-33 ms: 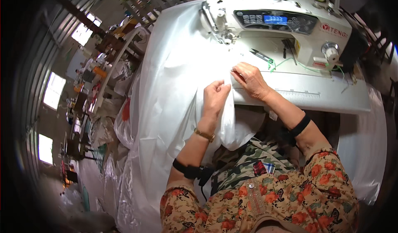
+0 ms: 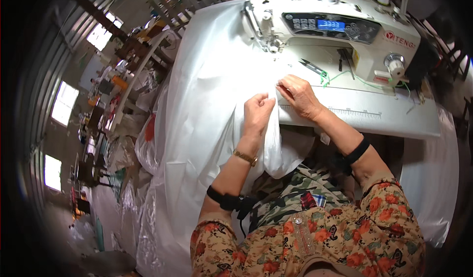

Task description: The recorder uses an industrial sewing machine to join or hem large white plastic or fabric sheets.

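Pinching the edge: both hands look closed on the white cloth (image 2: 202, 119), right in front of the machine, so I'd work with small finger moves here rather than big tugs.
Left hand: the left hand (image 2: 257, 112) has thumb and fingertips together, seemingly on the cloth; fingers bunched, nothing spread.
Right hand: the right hand (image 2: 299, 97) is pinched narrow too, a bit farther up and just beside the left. Can't tell how many layers either one has.
Cloth: spread over the left side of the sewing table (image 2: 414, 122), with a fold hanging between the forearms to the camo trousers (image 2: 295, 193). I'd give that fold some slack, since its weight could drag the edge crooked.
Machine head: the sewing head (image 2: 274, 45) sits beyond the fingertips, clear of them. Glare washes out the cloth there, so I'd go by feel and line the edges up flat between the two pinches.
Snips and thread: the dark snips (image 2: 311, 66) and green thread (image 2: 323, 76) lie right of the head; imo loose thread could snag, so mind it.
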Demonstrator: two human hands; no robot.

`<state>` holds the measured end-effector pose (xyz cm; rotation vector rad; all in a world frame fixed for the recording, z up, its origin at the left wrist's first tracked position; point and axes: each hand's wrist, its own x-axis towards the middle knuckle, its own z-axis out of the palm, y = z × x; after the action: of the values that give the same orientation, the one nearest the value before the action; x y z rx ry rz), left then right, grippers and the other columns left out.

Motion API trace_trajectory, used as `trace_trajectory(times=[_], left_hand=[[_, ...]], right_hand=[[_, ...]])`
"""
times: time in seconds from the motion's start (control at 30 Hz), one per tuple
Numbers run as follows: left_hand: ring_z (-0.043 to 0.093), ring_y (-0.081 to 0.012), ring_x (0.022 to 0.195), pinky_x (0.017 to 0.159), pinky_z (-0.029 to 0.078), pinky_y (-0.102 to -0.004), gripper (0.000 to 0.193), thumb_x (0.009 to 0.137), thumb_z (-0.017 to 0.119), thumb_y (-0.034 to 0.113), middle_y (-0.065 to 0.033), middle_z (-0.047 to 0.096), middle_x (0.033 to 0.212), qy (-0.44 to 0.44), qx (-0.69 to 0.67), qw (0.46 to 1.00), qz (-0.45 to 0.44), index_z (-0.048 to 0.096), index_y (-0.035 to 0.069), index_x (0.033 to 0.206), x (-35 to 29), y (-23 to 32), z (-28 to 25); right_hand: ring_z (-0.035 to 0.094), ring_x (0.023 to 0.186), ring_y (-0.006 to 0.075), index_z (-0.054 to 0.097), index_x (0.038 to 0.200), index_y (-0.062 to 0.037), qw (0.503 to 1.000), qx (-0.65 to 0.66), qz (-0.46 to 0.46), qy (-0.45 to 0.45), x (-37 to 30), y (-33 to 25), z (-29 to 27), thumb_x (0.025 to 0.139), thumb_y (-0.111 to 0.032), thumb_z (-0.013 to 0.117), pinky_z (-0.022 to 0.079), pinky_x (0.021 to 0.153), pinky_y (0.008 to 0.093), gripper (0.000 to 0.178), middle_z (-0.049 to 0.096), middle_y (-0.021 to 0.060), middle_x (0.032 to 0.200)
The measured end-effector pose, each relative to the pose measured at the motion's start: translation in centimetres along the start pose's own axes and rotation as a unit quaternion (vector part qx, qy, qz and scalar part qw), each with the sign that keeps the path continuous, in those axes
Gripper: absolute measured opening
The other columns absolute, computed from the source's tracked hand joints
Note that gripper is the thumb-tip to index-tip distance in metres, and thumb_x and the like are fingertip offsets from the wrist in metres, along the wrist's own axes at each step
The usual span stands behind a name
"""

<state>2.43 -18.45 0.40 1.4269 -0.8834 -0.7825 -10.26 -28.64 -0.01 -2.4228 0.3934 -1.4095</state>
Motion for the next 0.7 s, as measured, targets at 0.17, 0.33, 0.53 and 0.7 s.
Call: trace_trajectory(times=[0.17,0.33,0.53,0.7], left_hand=[[0.038,-0.0021,0.058,0.049,0.031,-0.0237,0.013,0.081,0.056,0.002,0.0069,0.047,0.062,0.009,0.000,0.997,0.080,0.061,-0.005,0.071,0.6,-0.3,0.6],[0.036,-0.0021,0.058,0.049,0.030,-0.0247,0.017,0.083,0.055,0.004,0.0071,0.044,0.061,-0.006,0.005,0.997,0.075,0.055,-0.002,0.067,0.1,0.4,0.7],[0.037,-0.0036,0.058,0.049,0.031,-0.0246,0.022,0.086,0.058,0.009,0.0061,0.044,0.062,-0.003,-0.149,0.988,0.027,0.054,0.003,0.065,0.7,0.6,1.1],[0.053,-0.0064,0.059,0.052,0.043,-0.0230,0.013,0.090,0.061,0.012,-0.0010,0.060,0.072,0.019,-0.170,0.984,-0.056,0.061,0.001,0.082,1.7,-0.2,1.0]], right_hand=[[0.058,0.074,0.0310,0.058,0.088,-0.0005,0.999,0.021,-0.025,-0.005,0.1,-0.6,-0.3,0.083,-0.004,0.065,0.049,0.066,0.0393,0.009,0.057,0.0132,0.078],[0.059,0.072,0.0295,0.060,0.092,-0.0003,0.999,0.020,-0.034,-0.027,0.2,-0.8,-0.6,0.081,0.002,0.066,0.049,0.064,0.0365,0.012,0.059,0.0125,0.080],[0.060,0.078,0.0287,0.061,0.094,-0.0023,0.998,0.011,-0.039,-0.048,0.1,-0.9,-0.5,0.081,-0.001,0.066,0.050,0.067,0.0385,0.014,0.058,0.0105,0.083],[0.061,0.078,0.0291,0.061,0.096,-0.0027,0.994,0.009,-0.088,-0.068,-0.1,-1.0,-0.6,0.079,0.001,0.066,0.051,0.068,0.0384,0.018,0.060,0.0111,0.086]])
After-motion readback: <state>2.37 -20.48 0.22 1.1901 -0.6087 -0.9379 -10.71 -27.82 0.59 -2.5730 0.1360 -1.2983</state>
